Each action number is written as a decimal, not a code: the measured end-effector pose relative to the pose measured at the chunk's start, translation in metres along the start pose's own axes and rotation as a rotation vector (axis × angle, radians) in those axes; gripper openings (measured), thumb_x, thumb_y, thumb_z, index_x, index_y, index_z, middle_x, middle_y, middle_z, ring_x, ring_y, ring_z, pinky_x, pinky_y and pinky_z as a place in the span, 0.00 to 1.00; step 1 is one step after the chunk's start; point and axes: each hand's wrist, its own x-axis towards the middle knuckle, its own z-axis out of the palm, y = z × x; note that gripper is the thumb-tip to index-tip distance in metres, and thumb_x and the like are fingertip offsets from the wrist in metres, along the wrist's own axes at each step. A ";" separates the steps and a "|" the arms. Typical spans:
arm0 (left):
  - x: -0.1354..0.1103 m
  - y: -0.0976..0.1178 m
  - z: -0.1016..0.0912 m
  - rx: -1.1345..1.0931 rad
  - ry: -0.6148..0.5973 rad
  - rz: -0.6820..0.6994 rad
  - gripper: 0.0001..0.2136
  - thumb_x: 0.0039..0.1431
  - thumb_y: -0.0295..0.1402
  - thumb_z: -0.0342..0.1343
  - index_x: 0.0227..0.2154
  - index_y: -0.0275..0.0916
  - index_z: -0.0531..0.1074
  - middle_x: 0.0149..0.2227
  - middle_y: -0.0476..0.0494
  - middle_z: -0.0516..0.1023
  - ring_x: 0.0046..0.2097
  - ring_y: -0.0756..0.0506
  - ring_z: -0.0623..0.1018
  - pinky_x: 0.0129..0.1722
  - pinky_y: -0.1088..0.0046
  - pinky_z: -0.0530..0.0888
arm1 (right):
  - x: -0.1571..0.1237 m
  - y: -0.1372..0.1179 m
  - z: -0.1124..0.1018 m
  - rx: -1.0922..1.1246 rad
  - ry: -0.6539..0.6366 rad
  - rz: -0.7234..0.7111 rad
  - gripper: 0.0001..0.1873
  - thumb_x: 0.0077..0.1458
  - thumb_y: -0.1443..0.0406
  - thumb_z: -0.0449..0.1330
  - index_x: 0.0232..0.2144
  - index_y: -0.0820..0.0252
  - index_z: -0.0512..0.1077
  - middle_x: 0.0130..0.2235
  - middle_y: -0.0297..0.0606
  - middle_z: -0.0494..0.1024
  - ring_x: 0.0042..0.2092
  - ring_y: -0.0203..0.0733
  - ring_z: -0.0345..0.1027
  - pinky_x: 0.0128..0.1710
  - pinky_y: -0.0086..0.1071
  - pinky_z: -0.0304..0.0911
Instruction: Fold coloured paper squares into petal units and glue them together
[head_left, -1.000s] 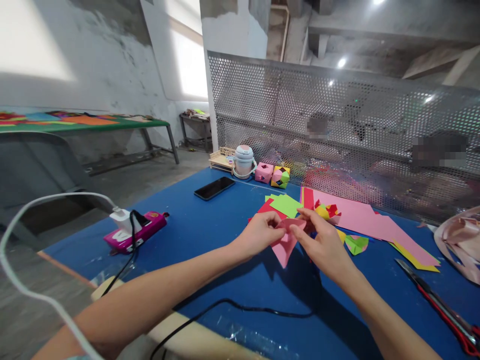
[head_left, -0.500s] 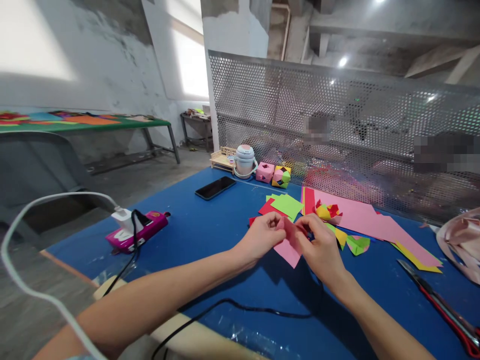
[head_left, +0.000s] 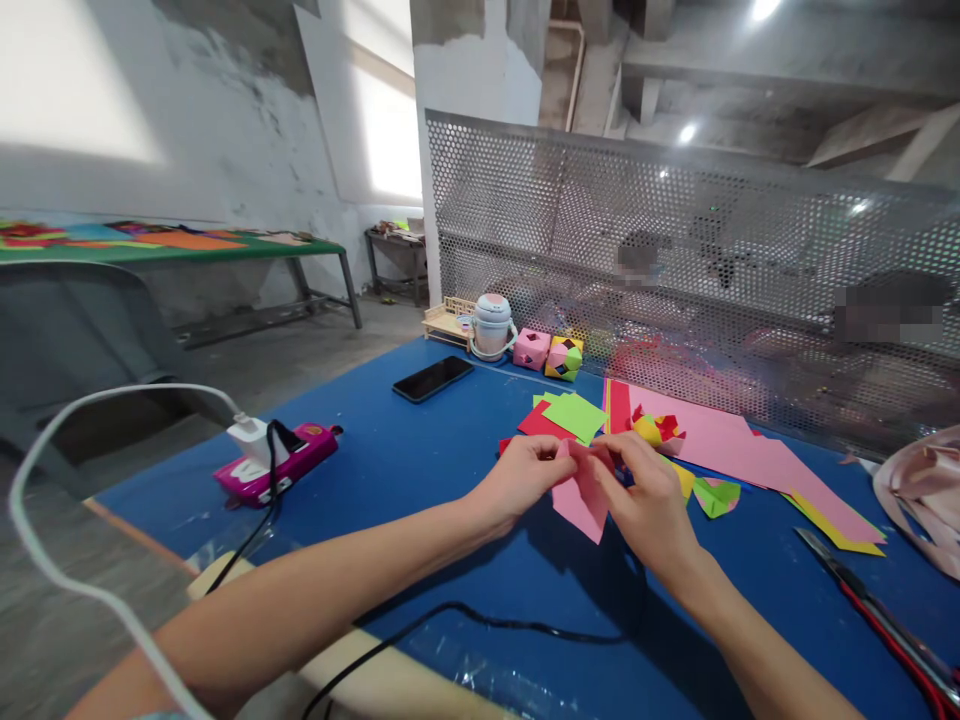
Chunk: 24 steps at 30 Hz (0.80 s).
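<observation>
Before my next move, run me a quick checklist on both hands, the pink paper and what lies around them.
1. Left hand pinching the pink paper: ok.
2. Right hand on the same sheet: ok, it pinches the other side.
3. Creases at the gripped part neat: cannot tell, the hands cover much of it.
4. Red-handled scissors apart from both hands: ok, off to the right.
5. Black cable off the blue table: not ok, it lies across the near part.

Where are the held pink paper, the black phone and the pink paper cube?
Held pink paper (head_left: 580, 503): head view, on its lower hanging part.
Black phone (head_left: 433, 380): head view, on its screen.
Pink paper cube (head_left: 536, 353): head view, on its front.
</observation>
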 end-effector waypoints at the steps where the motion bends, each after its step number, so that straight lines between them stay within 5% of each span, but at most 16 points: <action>1: 0.000 0.000 0.000 0.008 0.014 0.004 0.12 0.44 0.34 0.56 0.15 0.35 0.59 0.19 0.54 0.59 0.23 0.55 0.60 0.23 0.79 0.58 | 0.000 0.000 0.001 0.019 0.032 0.054 0.01 0.54 0.67 0.55 0.32 0.58 0.66 0.29 0.35 0.71 0.31 0.38 0.64 0.31 0.31 0.61; 4: 0.000 0.000 0.001 0.042 0.055 0.014 0.12 0.44 0.36 0.56 0.17 0.35 0.62 0.19 0.54 0.60 0.23 0.55 0.60 0.23 0.78 0.59 | -0.001 0.000 0.003 0.088 0.073 0.166 0.02 0.53 0.66 0.56 0.29 0.58 0.66 0.27 0.33 0.70 0.28 0.36 0.63 0.29 0.30 0.61; 8: -0.001 -0.002 0.004 0.047 0.086 0.031 0.12 0.44 0.37 0.56 0.17 0.35 0.62 0.18 0.55 0.58 0.22 0.55 0.59 0.22 0.79 0.58 | -0.002 -0.001 0.005 0.110 0.061 0.126 0.05 0.53 0.66 0.55 0.25 0.58 0.66 0.27 0.34 0.70 0.29 0.37 0.63 0.30 0.31 0.61; 10: 0.000 -0.004 0.005 0.042 0.079 0.026 0.12 0.44 0.37 0.56 0.17 0.34 0.63 0.18 0.54 0.60 0.22 0.55 0.60 0.22 0.79 0.58 | -0.002 -0.002 0.006 0.148 0.047 0.181 0.02 0.51 0.65 0.56 0.29 0.58 0.67 0.29 0.35 0.71 0.30 0.38 0.65 0.30 0.32 0.62; 14: -0.001 -0.006 0.005 0.105 0.038 0.017 0.07 0.43 0.33 0.53 0.18 0.34 0.66 0.18 0.52 0.63 0.23 0.54 0.61 0.22 0.79 0.58 | 0.000 -0.002 0.005 0.256 -0.036 0.343 0.13 0.48 0.64 0.60 0.38 0.58 0.66 0.31 0.36 0.74 0.30 0.40 0.68 0.29 0.34 0.65; 18: -0.004 -0.006 0.002 0.284 -0.036 0.098 0.05 0.43 0.28 0.49 0.16 0.34 0.65 0.17 0.54 0.60 0.22 0.54 0.59 0.22 0.78 0.56 | 0.003 -0.002 -0.002 0.039 -0.054 0.096 0.10 0.47 0.67 0.61 0.35 0.58 0.70 0.37 0.38 0.74 0.40 0.44 0.66 0.40 0.38 0.61; 22: -0.005 -0.007 0.002 0.381 -0.088 0.172 0.05 0.42 0.25 0.47 0.17 0.34 0.66 0.18 0.53 0.61 0.24 0.53 0.60 0.24 0.78 0.57 | 0.003 -0.002 -0.007 -0.141 -0.147 -0.013 0.02 0.50 0.65 0.60 0.28 0.57 0.71 0.31 0.36 0.74 0.35 0.42 0.64 0.37 0.37 0.56; 24: -0.005 -0.007 0.003 0.386 -0.111 0.174 0.05 0.42 0.24 0.47 0.17 0.34 0.65 0.18 0.54 0.59 0.24 0.54 0.59 0.24 0.78 0.56 | 0.003 -0.001 -0.007 -0.149 -0.186 -0.022 0.06 0.53 0.65 0.58 0.25 0.57 0.71 0.29 0.34 0.73 0.34 0.41 0.64 0.37 0.36 0.55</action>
